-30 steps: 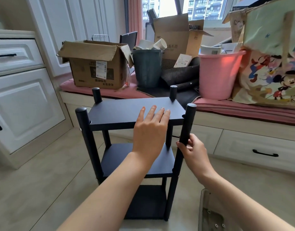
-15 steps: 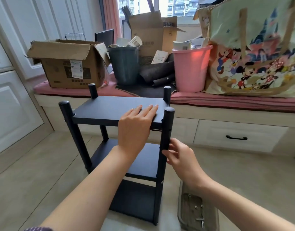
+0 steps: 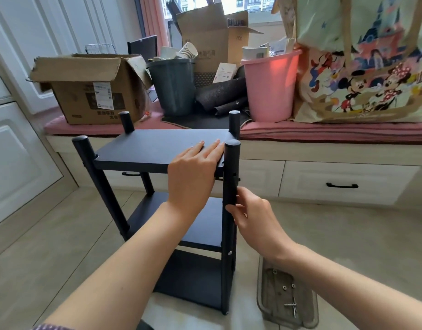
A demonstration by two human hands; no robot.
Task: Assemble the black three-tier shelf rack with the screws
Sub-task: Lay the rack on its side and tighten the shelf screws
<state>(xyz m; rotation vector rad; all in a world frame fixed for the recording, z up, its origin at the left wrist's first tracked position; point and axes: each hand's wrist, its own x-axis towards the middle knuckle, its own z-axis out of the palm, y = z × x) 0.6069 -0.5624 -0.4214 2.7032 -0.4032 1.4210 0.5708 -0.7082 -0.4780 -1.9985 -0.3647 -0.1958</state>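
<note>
Rack (image 3: 157, 177) stands upright on the floor right under my hands, and nearest to me, below my right wrist, the tray (image 3: 286, 296) holds loose screws (image 3: 285, 287) and a small key, so I judge some joints may be unfastened. My right hand (image 3: 250, 215) curls its fingers round the front right post (image 3: 230, 186), while just left of it my left hand (image 3: 193, 177) lies flat, fingers together, pressing the top shelf (image 3: 145, 148). If I lean too hard there, a loose shelf corner could slip off its post or the frame could twist.

Bare forearms and hands, with a patterned purplish sleeve (image 3: 54, 327) edge at the left arm.
</note>
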